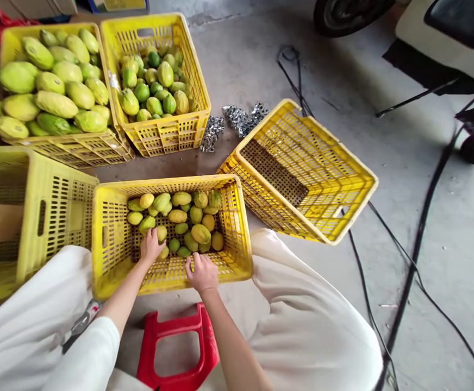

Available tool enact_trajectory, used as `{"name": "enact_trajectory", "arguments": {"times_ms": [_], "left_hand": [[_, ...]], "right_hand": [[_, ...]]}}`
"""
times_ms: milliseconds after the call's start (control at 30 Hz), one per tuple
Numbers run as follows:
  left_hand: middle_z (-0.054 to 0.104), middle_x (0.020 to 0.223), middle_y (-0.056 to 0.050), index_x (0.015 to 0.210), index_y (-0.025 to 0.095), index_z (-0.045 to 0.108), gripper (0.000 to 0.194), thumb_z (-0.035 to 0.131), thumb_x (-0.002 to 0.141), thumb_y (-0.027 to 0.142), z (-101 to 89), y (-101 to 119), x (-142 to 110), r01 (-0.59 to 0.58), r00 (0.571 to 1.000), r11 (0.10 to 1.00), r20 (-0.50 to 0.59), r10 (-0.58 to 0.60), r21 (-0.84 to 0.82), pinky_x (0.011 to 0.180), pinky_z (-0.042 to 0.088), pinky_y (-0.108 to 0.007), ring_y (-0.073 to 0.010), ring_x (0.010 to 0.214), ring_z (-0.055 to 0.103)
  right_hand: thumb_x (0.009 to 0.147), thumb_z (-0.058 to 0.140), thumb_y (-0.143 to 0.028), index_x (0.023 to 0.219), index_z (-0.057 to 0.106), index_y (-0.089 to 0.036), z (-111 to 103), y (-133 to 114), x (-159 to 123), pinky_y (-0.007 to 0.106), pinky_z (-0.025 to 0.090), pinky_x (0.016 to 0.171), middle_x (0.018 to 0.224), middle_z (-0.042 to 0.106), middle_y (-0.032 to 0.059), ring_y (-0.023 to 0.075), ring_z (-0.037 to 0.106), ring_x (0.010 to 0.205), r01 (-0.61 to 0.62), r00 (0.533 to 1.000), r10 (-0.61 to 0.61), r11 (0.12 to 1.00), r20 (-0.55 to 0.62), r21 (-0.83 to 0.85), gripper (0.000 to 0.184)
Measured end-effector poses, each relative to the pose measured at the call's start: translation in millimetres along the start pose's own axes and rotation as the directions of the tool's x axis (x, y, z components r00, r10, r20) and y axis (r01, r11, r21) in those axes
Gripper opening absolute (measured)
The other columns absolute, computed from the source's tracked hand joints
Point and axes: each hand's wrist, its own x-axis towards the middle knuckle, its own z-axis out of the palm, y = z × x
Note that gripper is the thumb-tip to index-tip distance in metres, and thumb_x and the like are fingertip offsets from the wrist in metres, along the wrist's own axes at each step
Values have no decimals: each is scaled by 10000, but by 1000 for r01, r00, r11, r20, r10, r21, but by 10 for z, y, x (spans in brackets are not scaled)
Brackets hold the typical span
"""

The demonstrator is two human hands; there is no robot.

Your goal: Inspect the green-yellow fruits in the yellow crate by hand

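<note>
White trousers (314,326), white sleeve (86,353) on left arm, right forearm (237,347) bare

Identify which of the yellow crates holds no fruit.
The tilted crate right of the hands' crate; its slotted bottom shows bare, while the others in full view hold green-yellow fruit.

I see both hands in the near crate (167,233) w/ small fruit (180,222): left hand (151,245) on the fruit, right hand (202,271) nearer me. Stool (175,347) below. Side-lying crate (29,217) left, tilted crate (302,168) right. Two fruit-filled crates behind: far-left crate (57,87), far-middle crate (159,81).
</note>
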Motion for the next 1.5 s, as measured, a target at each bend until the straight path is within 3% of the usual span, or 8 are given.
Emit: {"name": "enact_trajectory", "arguments": {"times_ms": [333, 500, 633, 767, 900, 1100, 1233, 1500], "left_hand": [[639, 1515, -278, 1452, 136, 664, 677, 855, 809, 228, -235, 297, 143, 179, 973, 975, 167, -156, -132, 1143, 623, -591, -497, 1451, 663], [807, 1312, -177, 1269, 171, 741, 560, 930, 772, 345, -1072, -115, -151, 255, 949, 902, 269, -164, -350, 1130, 654, -482, -389, 1268, 801], [836, 1334, -163, 1152, 209, 787, 657, 1038, 605, 475, -2014, -558, -867, 406, 905, 467, 416, -88, -785, 934, 729, -485, -392, 1160, 837], [864, 1145, -136, 988, 248, 766, 570, 1023, 551, 509, -2528, -430, -1371, 329, 941, 63, 322, -103, -942, 967, 740, -517, -424, 1204, 825], [869, 1132, -105, 1200, 243, 782, 662, 960, 635, 538, -2632, -77, -1334, 227, 961, -253, 258, -97, -941, 1051, 729, -500, -371, 1226, 824], [872, 1165, -125, 1362, 200, 743, 739, 973, 700, 435, -2717, -52, -1145, 78, 997, -348, 81, 5, -934, 1136, 692, -553, -373, 1248, 826], [873, 1159, -116, 1352, 215, 741, 779, 1005, 650, 424, -2746, -104, -1109, 103, 994, -396, 87, 58, -912, 1164, 669, -597, -384, 1233, 835], [818, 1442, -122, 1368, 268, 724, 628, 959, 801, 404, -2755, -85, -1073, 92, 996, -503, 79, 47, -859, 1196, 666, -576, -376, 1417, 771]], "right_hand": [[1064, 645, -317, 869, 734, -233, -103, -16, 48, 324, 388, 644, 796, 809, 89, 223, 771, 800, -29, 992, 25, 999, 127, 28, 230], [1117, 607, -347, 955, 793, -193, -224, -38, 153, 316, 404, 684, 929, 868, 141, 247, 815, 926, -105, 947, 92, 994, 306, 25, 290], [1167, 543, -308, 1015, 810, -156, -276, -57, 211, 316, 406, 707, 1010, 885, 183, 267, 830, 989, -123, 928, 112, 992, 356, 9, 343], [1179, 551, -280, 1063, 812, -165, -333, -61, 247, 305, 411, 719, 1082, 896, 173, 254, 833, 995, -131, 900, 118, 991, 420, 1, 307], [1151, 659, -250, 1062, 818, -189, -348, -51, 389, 279, 480, 729, 1064, 891, 112, 220, 829, 949, -128, 838, 105, 992, 535, 6, 192], [1128, 789, -378, 1332, 771, -172, 52, -236, 903, 416, 716, 930, 1267, 818, 80, 218, 815, 1053, -57, 705, 52, 998, 708, -16, 291], [1097, 826, -363, 1561, 687, -218, 475, -515, 1074, 565, 673, 1144, 1627, 681, 146, 330, 736, 1397, 85, 665, 3, 993, 747, -79, 506], [1105, 808, -379, 1562, 684, -213, 785, -705, 1014, 592, 633, 1190, 1616, 683, 147, 343, 708, 1434, 247, 626, 0, 949, 780, -198, 502]]}}
